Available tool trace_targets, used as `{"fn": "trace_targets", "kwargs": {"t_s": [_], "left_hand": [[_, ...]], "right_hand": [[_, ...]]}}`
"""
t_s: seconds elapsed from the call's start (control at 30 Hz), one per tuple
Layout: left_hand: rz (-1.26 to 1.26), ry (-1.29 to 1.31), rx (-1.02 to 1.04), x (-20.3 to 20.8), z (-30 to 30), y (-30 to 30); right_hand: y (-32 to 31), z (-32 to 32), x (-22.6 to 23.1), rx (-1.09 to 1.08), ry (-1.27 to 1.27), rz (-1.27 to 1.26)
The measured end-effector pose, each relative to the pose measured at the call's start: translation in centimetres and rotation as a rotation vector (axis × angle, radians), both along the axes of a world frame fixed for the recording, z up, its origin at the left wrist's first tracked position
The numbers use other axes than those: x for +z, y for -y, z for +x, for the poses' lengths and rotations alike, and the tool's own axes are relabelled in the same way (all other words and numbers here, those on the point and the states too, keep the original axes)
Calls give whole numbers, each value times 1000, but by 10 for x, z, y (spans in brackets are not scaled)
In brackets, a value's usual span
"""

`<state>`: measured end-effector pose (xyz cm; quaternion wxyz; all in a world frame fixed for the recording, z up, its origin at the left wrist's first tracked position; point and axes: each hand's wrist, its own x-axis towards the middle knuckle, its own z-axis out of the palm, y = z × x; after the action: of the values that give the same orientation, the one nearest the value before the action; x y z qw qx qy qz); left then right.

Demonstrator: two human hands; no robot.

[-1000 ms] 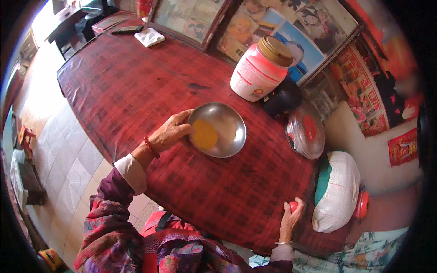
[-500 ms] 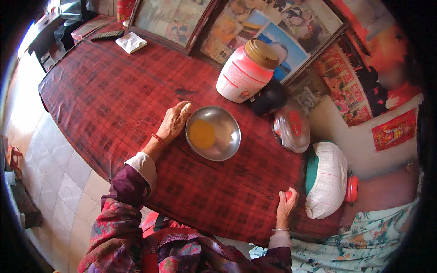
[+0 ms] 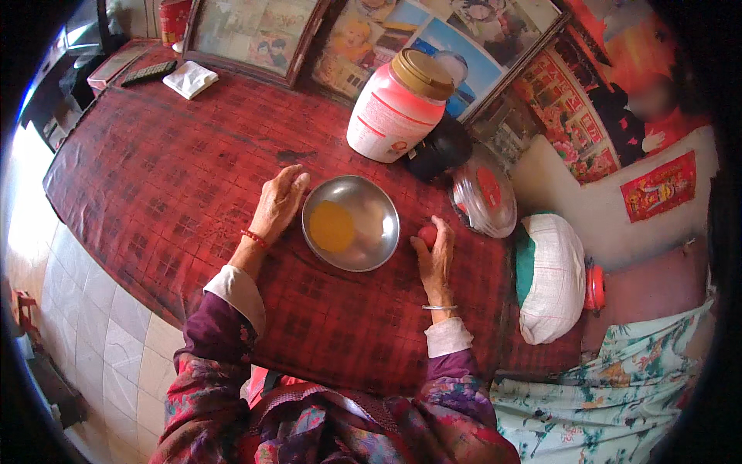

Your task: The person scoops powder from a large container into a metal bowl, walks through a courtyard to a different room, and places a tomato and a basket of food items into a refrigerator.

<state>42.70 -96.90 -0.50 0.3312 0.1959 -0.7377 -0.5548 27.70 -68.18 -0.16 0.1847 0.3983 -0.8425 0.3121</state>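
I'm watching the head view. Left hand is resting flat on the red checked tablecloth, fingers relaxed and grasping nothing, fingertips touching or just beside the left rim of the steel bowl; I can't tell whether there's real contact. Right hand is sitting just right of the bowl, fingers curled around a small red round object, gripping it at the tips. I can't tell what it is, too small.

My read: the step in hand is bringing that red object up to the bowl while the left hand is steadying the rim. I judge the next move needs the left hand firming up on the rim so the bowl isn't sliding on the cloth, and the right hand lifting clear of the rim rather than nudging it.

Bowl: shallow, round, shiny metal, upright, sitting mid-table, nearer the right end. A yellow-orange patch is lying in its bottom, off to the left; could be liquid or soft food, I can't say.

Far of the bowl: a big pink-and-white jar with a tan lid, a dark pot just beside it, a clear domed lid to the right.
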Motion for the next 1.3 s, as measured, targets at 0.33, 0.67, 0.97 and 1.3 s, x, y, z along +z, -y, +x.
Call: {"fn": "trace_targets", "kwargs": {"t_s": [0.33,0.67,0.97,1.3], "left_hand": [[28,-43,-51,-8,-4,7],[98,-37,-89,-2,3,12],[340,15,-199,9,6,9],[524,-82,-232,11,9,14]], "right_hand": [[-19,4,3,-3,264,-94],[97,-50,173,161,96,-96],[217,-115,222,20,116,401],[226,-120,224,198,97,325]]}}
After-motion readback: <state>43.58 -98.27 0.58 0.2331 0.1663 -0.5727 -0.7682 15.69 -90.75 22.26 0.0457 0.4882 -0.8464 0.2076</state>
